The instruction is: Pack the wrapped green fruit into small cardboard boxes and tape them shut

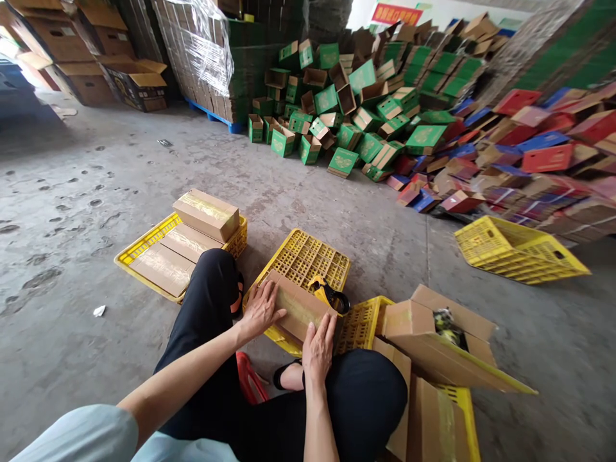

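A taped brown cardboard box (299,307) lies on an upturned yellow crate (308,256) in front of my knees. My left hand (260,310) rests flat on its left end, fingers spread. My right hand (318,347) presses flat against its near right side, fingers stretched out. A yellow tape dispenser (328,294) sits on the crate just behind the box, touching neither hand.
A yellow crate (144,242) at the left holds sealed brown boxes (206,214). Open cartons (436,340) stand in a yellow crate at my right. Another yellow crate (520,250) lies tilted farther right. Heaps of green boxes (346,109) and red and blue boxes (520,154) fill the back.
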A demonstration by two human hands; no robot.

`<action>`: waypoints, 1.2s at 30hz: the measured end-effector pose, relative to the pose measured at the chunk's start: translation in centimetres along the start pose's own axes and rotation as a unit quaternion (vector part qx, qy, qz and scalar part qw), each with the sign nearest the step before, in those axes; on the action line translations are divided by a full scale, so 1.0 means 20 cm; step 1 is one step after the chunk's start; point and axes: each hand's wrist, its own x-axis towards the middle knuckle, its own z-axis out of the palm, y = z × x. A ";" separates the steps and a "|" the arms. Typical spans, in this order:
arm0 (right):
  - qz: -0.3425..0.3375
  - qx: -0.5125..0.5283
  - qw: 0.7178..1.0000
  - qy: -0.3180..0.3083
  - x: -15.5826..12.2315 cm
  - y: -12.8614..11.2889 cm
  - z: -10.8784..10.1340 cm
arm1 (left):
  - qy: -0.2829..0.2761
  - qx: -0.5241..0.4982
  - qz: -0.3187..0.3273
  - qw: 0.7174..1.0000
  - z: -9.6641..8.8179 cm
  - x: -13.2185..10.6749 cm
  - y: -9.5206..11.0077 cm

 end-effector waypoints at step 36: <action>-0.131 -0.039 0.990 -0.015 -0.13 -0.19 0.00 | -0.027 -0.039 0.014 0.999 0.02 -0.08 0.07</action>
